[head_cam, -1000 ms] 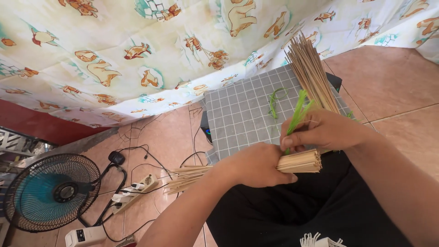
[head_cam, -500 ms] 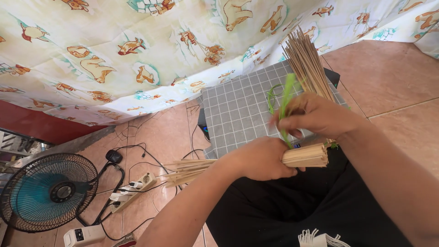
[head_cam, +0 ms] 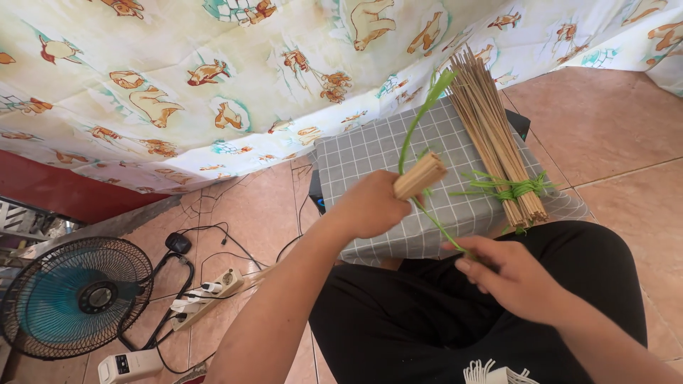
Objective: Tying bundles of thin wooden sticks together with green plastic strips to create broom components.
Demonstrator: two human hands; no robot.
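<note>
My left hand (head_cam: 371,206) grips a small bundle of thin wooden sticks (head_cam: 420,176), its cut ends pointing up to the right. A green plastic strip (head_cam: 416,128) loops around that bundle and runs down to my right hand (head_cam: 509,274), which pinches its lower end over my lap. Beyond the hands, a longer bundle of sticks (head_cam: 494,135), tied with green strip (head_cam: 516,188) near its near end, lies on a grey checked cloth (head_cam: 370,153) covering a low box.
A patterned sheet with animal prints (head_cam: 213,78) hangs behind. On the tiled floor at left stand a teal fan (head_cam: 75,295), a power strip (head_cam: 206,291) with cables, and a white device (head_cam: 131,366). More loose sticks lie under my left arm.
My right hand let go of the small bundle and drew the green strip down toward my lap. My left hand lifted and turned the small bundle. The tied long bundle now shows lying on the cloth.
</note>
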